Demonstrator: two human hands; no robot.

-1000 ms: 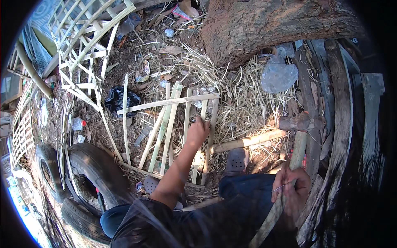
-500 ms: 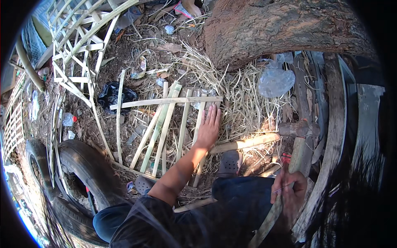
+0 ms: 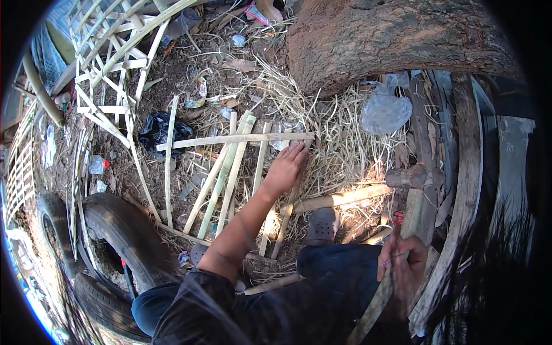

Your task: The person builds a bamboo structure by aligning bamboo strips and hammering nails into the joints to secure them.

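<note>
Latticework (image 3: 22, 167) of pale strips stands at the left edge of the frame, above worn tyres (image 3: 123, 233) at the lower left. A larger woven frame (image 3: 123, 66) fills the upper left, its strips crossing over and under, presumably so that each braces the next. Left of centre, lengthwise strips (image 3: 226, 175) lie fanned on littered ground, beside a black plastic bag (image 3: 163, 133). A crosswise strip (image 3: 201, 141) spans their upper ends and a lower strip (image 3: 263, 259) runs by their feet, an arrangement that seems to keep them in order. At the centre, the left hand (image 3: 286, 169) is mostly open, palm down, fingers together and slightly bent at the crosswise strip's right end, probably to steady that corner; no grasp shows. Just right of it, a round pole (image 3: 345, 196) lies on shavings. At the lower right, the right hand (image 3: 409, 261) is closed around the handle of a hammer (image 3: 414, 177), which slants across the frame; a thin metallic piece (image 3: 393, 259) sticks out by the fingers, apparently tucked there to stay within reach.
</note>
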